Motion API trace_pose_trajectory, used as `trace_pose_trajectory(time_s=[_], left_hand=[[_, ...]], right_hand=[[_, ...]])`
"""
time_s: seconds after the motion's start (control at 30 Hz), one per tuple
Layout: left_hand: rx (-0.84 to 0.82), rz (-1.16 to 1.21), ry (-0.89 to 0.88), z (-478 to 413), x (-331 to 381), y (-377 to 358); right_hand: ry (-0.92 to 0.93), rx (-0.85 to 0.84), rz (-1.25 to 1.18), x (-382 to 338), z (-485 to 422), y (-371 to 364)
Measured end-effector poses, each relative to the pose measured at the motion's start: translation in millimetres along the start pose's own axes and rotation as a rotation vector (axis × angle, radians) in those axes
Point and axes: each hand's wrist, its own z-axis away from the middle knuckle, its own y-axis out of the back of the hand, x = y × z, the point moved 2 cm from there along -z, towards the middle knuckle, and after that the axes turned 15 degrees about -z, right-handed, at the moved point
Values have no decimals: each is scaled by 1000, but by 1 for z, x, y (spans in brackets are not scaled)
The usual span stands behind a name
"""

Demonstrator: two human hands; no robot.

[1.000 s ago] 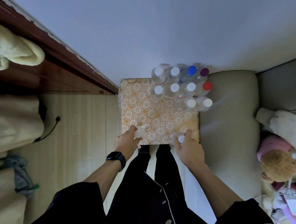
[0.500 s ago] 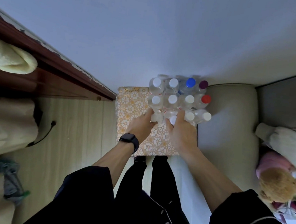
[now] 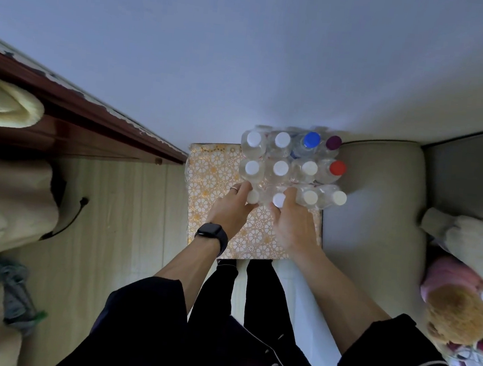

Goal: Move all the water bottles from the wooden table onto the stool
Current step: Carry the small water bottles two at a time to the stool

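Both hands grip bottles: left hand holds the left bottle, right hand the right bottle. Seat them upright on the stool, snug against the cluster.

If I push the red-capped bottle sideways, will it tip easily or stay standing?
It probably tips easily: the red-capped bottle stands at the right edge of the stool, with only a soft cushion beyond. The white-capped bottle to its left may brace it that way. Its clear plastic looks smooth, so perhaps slippery.
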Motion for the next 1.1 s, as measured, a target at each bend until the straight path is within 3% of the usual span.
trace_pose_trajectory(time_s=[0.47,0.67,0.9,1.1], left_hand=[[-42,52,40,2,-1,7],[-115,-37,44,13,1,29],[-53,36,58,59,16,73],[73,162,36,116,24,113]], right_hand=[[21,-28,-25,4,-8,-2],[-68,-100,-63,-6,24,13],[-83,-118,-211,-36,75,63],[93,45,-316,-74,132,117]])
